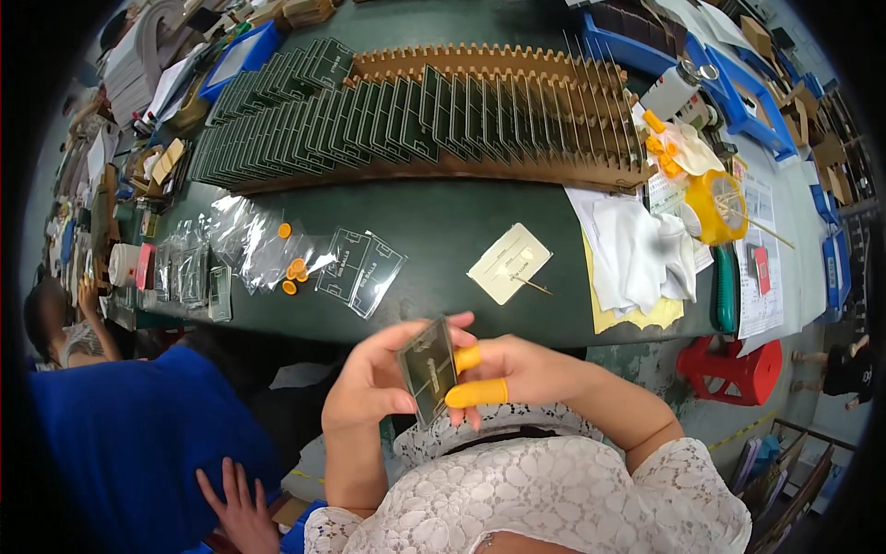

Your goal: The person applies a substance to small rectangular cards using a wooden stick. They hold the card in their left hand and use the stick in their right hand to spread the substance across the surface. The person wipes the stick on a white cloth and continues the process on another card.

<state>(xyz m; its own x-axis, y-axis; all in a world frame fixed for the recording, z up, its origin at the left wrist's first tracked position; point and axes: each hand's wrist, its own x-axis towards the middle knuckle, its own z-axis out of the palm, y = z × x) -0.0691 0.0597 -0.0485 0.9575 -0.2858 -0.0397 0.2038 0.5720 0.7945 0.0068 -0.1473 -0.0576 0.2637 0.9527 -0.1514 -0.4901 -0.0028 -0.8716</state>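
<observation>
A thin dark green panel (428, 377) with pale line markings is held tilted in front of my chest. My left hand (366, 383) grips it by its left side, thumb on the near face and fingers behind. At its right edge, my right hand (521, 369) pinches it, with yellow finger cots (480, 392) over two digits. On the table beyond lie two similar dark panels (360, 270), side by side. A cream card (510, 263) with a thin stick across its lower edge lies to the right of them.
Long brown slotted racks (415, 171) hold rows of upright green panels at the back. Clear plastic bags (254, 245) and orange finger cots (297, 269) lie left; white cloth (641, 254) and a yellow tape roll (715, 207) lie right. A blue-clothed person (148, 443) sits close on my left.
</observation>
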